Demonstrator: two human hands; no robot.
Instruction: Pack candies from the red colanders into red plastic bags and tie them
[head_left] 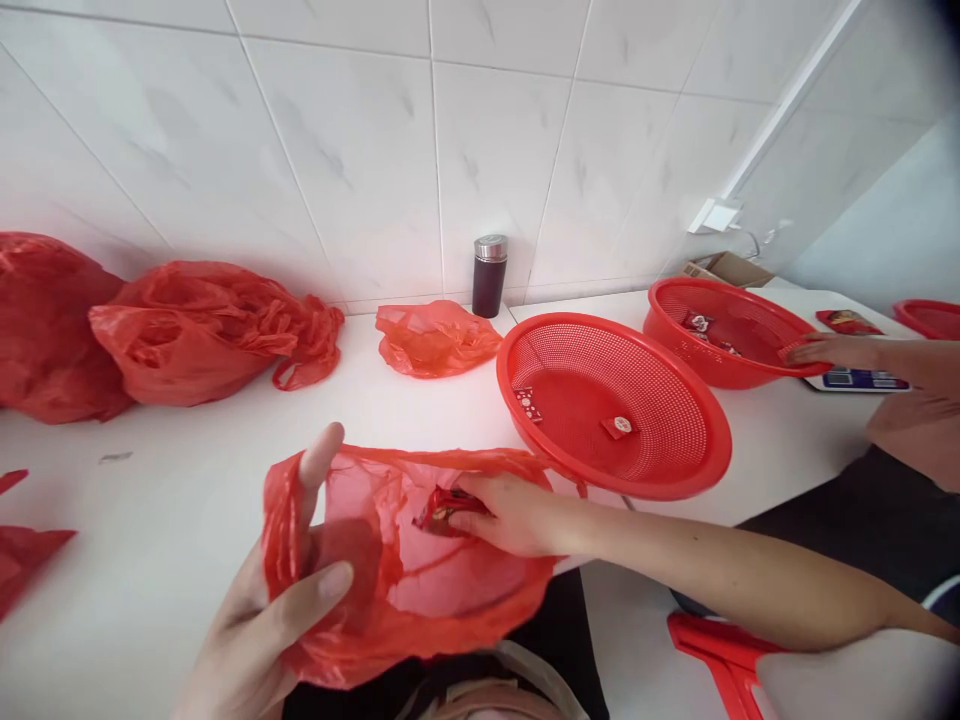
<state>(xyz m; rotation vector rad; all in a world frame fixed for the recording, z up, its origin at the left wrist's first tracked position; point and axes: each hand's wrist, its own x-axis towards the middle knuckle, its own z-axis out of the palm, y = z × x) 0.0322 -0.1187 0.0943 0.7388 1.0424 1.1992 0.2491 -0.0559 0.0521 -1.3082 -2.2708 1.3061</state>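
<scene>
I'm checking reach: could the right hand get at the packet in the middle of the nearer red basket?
Probably yes, once free: the basket is open-topped and close by, with nothing covering the packet. The right hand is inside the red bag, holding a wrapped snack.

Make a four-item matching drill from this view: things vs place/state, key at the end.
1. Left hand
2. Dark flask
3. Right hand
4. Nearer red basket

A. Upright near the tiled wall
B. Has two small packets inside
C. Holding the open red bag at one side
D. Grasping a dark-red packet

Pairs: 1-C, 2-A, 3-D, 4-B
</scene>
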